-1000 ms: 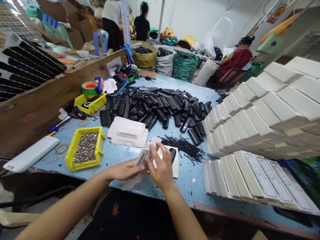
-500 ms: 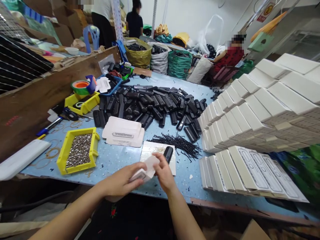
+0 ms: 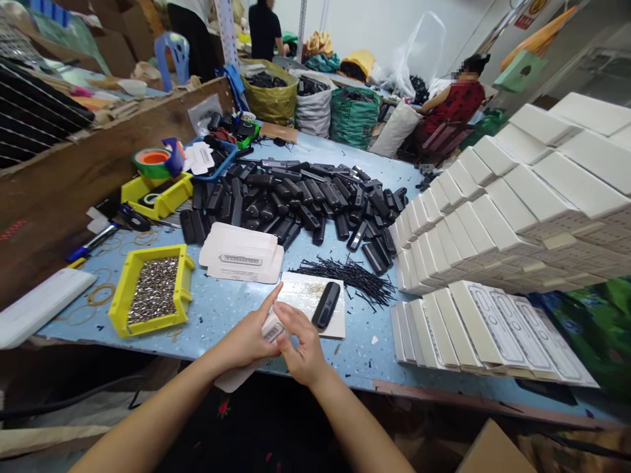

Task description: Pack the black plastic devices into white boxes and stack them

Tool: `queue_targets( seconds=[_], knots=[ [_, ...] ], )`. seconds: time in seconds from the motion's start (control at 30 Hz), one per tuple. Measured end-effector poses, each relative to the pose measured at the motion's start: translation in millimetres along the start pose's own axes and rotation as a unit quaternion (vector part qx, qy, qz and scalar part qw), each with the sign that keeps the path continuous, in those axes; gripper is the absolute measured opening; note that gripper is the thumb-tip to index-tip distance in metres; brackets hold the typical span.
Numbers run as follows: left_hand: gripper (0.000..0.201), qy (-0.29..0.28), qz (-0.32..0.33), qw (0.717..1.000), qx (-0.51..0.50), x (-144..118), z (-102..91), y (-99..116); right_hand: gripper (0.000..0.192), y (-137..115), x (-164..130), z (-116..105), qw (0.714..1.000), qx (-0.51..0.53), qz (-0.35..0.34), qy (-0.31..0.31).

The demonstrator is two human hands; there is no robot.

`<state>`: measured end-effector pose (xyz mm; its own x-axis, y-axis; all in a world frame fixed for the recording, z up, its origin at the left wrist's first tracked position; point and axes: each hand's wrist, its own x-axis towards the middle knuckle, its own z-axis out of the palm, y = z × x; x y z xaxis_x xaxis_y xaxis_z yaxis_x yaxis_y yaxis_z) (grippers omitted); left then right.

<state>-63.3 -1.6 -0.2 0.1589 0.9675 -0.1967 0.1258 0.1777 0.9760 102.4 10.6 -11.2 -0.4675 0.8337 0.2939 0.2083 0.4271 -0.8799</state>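
Observation:
Between my two hands is a small white cardboard box (image 3: 273,332) with a line drawing printed on it. My left hand (image 3: 249,341) grips it from the left, and a white flap sticks out below that wrist. My right hand (image 3: 302,338) presses its fingers and thumb on the box's right end. Just beyond, a black plastic device (image 3: 327,305) lies on a white card pad (image 3: 300,287). Flat printed carton blanks (image 3: 241,253) lie further left. Behind the pad spreads a pile of thin black screws or pins (image 3: 352,276).
A heap of black devices (image 3: 296,197) covers the bench middle. Stacked white boxes (image 3: 493,217) rise on the right, with a row of upright boxes (image 3: 473,328) in front. A yellow bin (image 3: 116,315) of small metal parts stands left. A person in red (image 3: 456,102) sits behind.
My right hand has come in against the box, and the raised flap at its end no longer shows standing up. The black device is now in fuller view.

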Motion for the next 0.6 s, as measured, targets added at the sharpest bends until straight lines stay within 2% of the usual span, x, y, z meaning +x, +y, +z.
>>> queue_targets(
  seconds=[0.07,0.13,0.2,0.27,0.3,0.37,0.43,0.47,0.5,0.53,0.6],
  knots=[
    [0.092,0.034,-0.042,0.997,-0.058,-0.4,-12.7,-8.3,0.049,13.7,0.1,-22.0,0.991,-0.103,-0.018,-0.086],
    [0.094,0.071,-0.101,0.979,-0.162,-0.6,-30.1,-16.9,0.053,31.2,-0.1,-53.3,0.969,-0.214,0.019,-0.126],
    [0.087,0.092,-0.141,0.940,-0.295,0.5,-47.2,-22.8,0.050,44.8,-0.9,-81.6,0.949,-0.276,0.053,-0.140],
    [0.067,0.144,-0.149,0.890,-0.406,3.5,-56.5,-24.5,0.037,47.7,-1.6,-95.1,0.958,-0.247,0.064,-0.133],
    [0.055,0.181,-0.148,0.866,-0.443,5.6,-56.5,-23.9,0.032,44.8,-1.5,-94.1,0.973,-0.198,0.069,-0.101],
    [0.035,0.248,-0.147,0.825,-0.485,9.4,-46.0,-21.0,0.036,33.1,0.0,-78.1,0.995,-0.047,0.084,0.037],
    [0.025,0.268,-0.161,0.803,-0.508,10.9,-25.8,-17.6,0.044,19.6,3.4,-50.4,0.971,0.103,0.092,0.192],
    [0.023,0.262,-0.173,0.800,-0.511,10.1,-14.8,-16.6,0.045,14.2,5.5,-35.9,0.955,0.147,0.087,0.241],
    [0.021,0.246,-0.185,0.806,-0.506,8.1,-4.9,-16.5,0.047,10.2,7.5,-23.0,0.946,0.165,0.080,0.266],
    [0.022,0.219,-0.193,0.823,-0.488,5.2,2.7,-17.3,0.049,7.4,9.0,-12.5,0.945,0.161,0.075,0.273],
    [0.032,0.171,-0.166,0.896,-0.375,-2.6,8.5,-21.8,0.052,4.5,10.7,-0.1,0.952,0.130,0.073,0.269]
  ],
)
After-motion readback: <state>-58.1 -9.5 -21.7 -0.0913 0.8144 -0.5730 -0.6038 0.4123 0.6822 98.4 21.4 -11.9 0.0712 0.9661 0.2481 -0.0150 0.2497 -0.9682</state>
